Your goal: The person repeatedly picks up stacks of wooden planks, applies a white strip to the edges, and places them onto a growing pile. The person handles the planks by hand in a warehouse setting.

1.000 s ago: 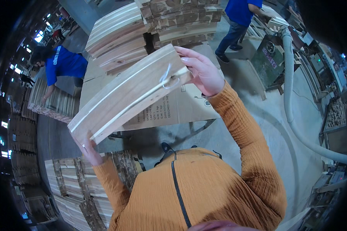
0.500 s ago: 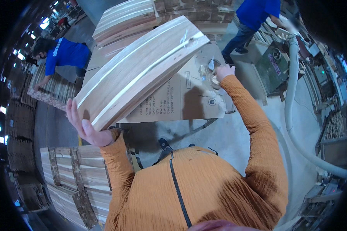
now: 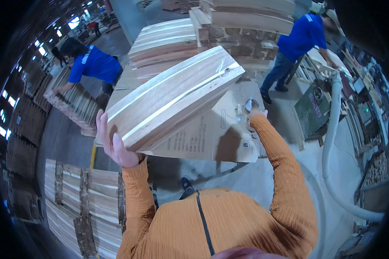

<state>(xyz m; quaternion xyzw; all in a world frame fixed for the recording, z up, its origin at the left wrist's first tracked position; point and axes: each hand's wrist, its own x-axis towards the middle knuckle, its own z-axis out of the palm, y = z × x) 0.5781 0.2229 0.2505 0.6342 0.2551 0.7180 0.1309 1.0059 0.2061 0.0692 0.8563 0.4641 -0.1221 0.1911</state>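
Right hand [image 3: 258, 114] is no longer holding the board [image 3: 173, 93], now reaching to the desk [image 3: 231, 108], grasp unclear; left hand [image 3: 120, 152] is bracing its near end, fingers spread. Board's sitting over desk, probably stiff, heavyish, needing both ends held.

So the board [image 3: 170, 99] I've got here is a long pale brown plank with creamy stripes running lengthwise. It's tilted, near end at 9 o'clock against my left hand [image 3: 121, 149], far end up around 1 o'clock. There's a dark knot near that far end with a whitish squiggle beside it. Can't really tell what's under the far end. My right hand [image 3: 259, 114] is at 2 o'clock, just beside a messy, smeared patch [image 3: 240, 113].
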